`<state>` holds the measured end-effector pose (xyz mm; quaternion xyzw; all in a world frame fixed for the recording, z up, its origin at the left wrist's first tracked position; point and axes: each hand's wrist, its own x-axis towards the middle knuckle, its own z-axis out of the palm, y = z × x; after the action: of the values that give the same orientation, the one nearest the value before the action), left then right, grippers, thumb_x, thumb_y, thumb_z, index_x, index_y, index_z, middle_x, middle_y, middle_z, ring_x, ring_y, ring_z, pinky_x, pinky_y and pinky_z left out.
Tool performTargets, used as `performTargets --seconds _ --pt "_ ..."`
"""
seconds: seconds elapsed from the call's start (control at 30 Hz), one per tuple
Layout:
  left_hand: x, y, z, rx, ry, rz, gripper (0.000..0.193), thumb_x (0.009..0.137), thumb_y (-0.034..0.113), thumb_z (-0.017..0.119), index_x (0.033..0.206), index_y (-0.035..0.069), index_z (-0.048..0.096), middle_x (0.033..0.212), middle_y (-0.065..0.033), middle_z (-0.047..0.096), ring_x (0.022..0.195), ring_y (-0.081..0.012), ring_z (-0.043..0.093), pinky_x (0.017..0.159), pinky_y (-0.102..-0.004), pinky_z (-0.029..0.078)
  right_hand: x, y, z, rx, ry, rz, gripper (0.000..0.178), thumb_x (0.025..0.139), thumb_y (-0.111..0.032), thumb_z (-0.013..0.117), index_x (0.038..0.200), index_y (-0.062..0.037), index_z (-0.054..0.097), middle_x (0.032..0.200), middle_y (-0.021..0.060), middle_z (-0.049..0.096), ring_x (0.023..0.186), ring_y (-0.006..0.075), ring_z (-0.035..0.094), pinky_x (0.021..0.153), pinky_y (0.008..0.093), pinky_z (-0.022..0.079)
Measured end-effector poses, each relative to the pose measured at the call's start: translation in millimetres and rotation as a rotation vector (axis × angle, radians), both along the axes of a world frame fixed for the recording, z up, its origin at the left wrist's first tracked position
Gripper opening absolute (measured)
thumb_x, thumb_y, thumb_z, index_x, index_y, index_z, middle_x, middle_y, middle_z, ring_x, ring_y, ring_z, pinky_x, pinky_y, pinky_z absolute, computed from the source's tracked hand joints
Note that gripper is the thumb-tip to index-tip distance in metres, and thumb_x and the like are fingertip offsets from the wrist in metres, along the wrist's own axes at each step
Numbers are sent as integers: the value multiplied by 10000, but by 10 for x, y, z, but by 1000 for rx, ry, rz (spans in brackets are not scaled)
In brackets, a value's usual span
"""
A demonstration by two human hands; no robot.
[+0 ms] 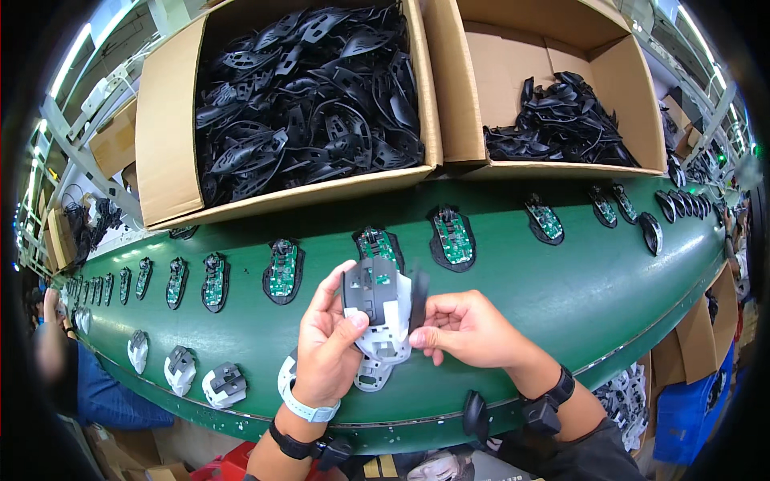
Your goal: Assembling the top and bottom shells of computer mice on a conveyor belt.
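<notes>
My left hand (325,345) grips a half-built computer mouse (377,309), grey and white, with a green circuit board showing inside it. My right hand (465,327) pinches a thin black curved plastic side piece (418,298) against the mouse's right flank. Both hands hover just above the green conveyor belt (561,297). A white mouse part (373,374) lies on the belt right under the held mouse.
A row of black mouse bases with green boards (283,270) runs along the belt. Several white-and-grey assembled mice (224,385) sit at the lower left. Two cardboard boxes of black shells (305,96) (561,120) stand behind the belt. Another person's arm (50,337) shows at far left.
</notes>
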<state>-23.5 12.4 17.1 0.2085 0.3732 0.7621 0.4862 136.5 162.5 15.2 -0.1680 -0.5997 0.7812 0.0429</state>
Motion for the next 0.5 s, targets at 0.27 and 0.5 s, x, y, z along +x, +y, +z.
performTargets --seconds 0.27,0.5 --pt "46 27 30 9 42 192 582 993 142 589 1515 23 362 1395 -155 569 1274 -268 586 1111 -427 458 -57 -29 -98 -126 61 -69 176 951 -97 725 840 36 690 738 73 690 638 125 668 610 260 574" --pt "124 55 77 29 61 297 682 958 115 655 1533 23 302 1365 -166 574 1228 -272 609 1069 -440 488 -67 -129 -39 346 113 -234 205 934 -155 761 845 17 691 735 30 655 621 69 591 536 232 474"
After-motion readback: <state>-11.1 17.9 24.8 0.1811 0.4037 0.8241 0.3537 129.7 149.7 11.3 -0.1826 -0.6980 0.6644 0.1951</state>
